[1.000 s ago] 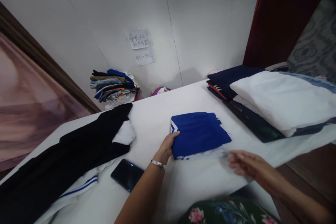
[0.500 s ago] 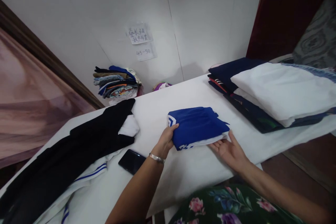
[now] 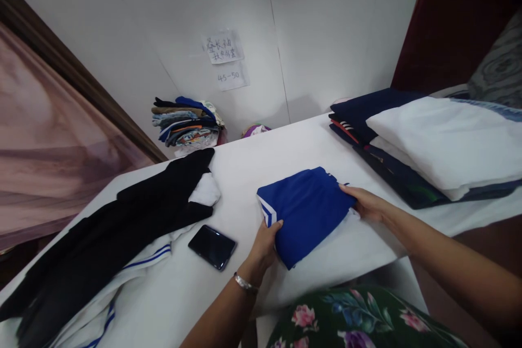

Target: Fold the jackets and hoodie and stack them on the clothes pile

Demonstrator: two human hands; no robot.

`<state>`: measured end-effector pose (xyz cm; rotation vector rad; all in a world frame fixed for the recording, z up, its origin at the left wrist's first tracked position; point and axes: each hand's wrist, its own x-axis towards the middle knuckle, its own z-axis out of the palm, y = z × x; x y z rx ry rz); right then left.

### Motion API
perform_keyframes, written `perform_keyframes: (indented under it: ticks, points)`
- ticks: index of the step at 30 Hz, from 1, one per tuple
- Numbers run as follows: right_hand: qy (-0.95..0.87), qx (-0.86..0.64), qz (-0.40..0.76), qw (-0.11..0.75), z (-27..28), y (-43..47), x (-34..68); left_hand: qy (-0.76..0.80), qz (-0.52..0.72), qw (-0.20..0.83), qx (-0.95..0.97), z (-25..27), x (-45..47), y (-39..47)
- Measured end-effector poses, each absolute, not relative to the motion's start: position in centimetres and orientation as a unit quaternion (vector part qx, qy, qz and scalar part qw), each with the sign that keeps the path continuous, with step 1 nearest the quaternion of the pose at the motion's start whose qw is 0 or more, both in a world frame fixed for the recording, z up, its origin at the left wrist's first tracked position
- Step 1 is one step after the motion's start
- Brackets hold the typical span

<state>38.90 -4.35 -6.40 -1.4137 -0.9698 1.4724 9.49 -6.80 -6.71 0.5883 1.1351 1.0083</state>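
Note:
A folded blue garment (image 3: 305, 209) with white-and-blue trim at its left side is held between my two hands over the white-covered table. My left hand (image 3: 267, 239), with a silver bracelet at the wrist, grips its left edge, thumb on top and fingers hidden beneath. On the opposite side, my right hand (image 3: 365, 204) pinches the right edge, thumb above. Some white cloth shows under the blue near the right hand. Left of my left hand lies a black phone (image 3: 212, 247).
Black clothing (image 3: 122, 223) is spread at the left over white clothing with blue stripes (image 3: 142, 266). A stack of folded dark and white clothes (image 3: 440, 141) sits at the right. Another folded pile (image 3: 187, 122) stands by the wall beyond the table (image 3: 248, 168). Paper notes (image 3: 226, 57) hang on the wall.
The blue garment has turned, its near left corner swinging toward me. My right hand has gone from open under the near edge to gripping the right edge. My left hand keeps hold.

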Motion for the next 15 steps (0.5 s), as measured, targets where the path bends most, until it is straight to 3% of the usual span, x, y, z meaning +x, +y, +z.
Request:
perform_keyframes:
  ticks: [8,15]
  points:
    - [-0.324,-0.552,0.656,0.400,-6.0,-2.9,38.6,0.494,0.472,0.691,0.237,-7.0,9.5,-7.3]
    - [-0.394,-0.587,0.643,0.293,-5.0,-0.9,39.5,0.492,0.461,0.706,0.215,-6.5,9.5,-7.7]
